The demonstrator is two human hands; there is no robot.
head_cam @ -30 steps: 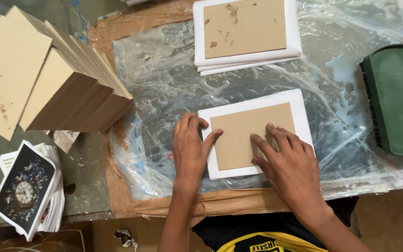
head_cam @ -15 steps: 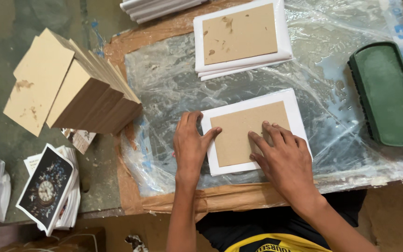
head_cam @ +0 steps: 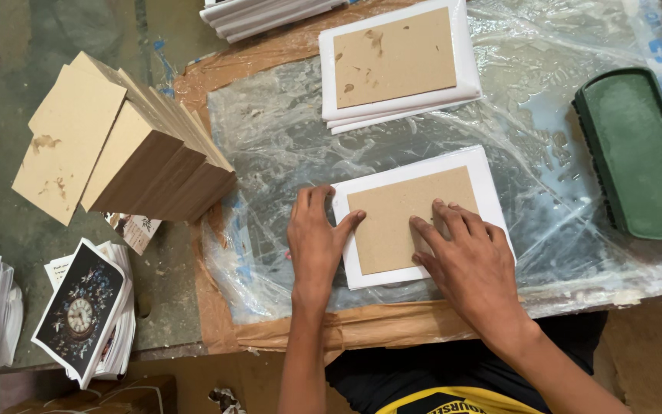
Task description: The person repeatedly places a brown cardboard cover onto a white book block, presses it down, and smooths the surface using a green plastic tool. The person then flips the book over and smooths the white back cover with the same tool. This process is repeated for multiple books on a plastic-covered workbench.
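A brown board point(head_cam: 396, 218) lies centred on a white sheet point(head_cam: 492, 188) on the plastic-covered counter point(head_cam: 285, 138). The left hand point(head_cam: 316, 238) lies flat at the sheet's left edge, fingertips on the board. The right hand point(head_cam: 469, 264) presses open-palmed on the board's lower right. Neither grips anything. A green tray point(head_cam: 637, 153) sits to the right.

Soft, even light fell from above, bright enough to show everything clearly. The crinkled plastic sheet point(head_cam: 285, 130) threw pale glare in patches across the counter point(head_cam: 9, 230). Shadows were faint and short under the cardboard stack point(head_cam: 155, 165). Focus was sharp, softening slightly toward the corners.
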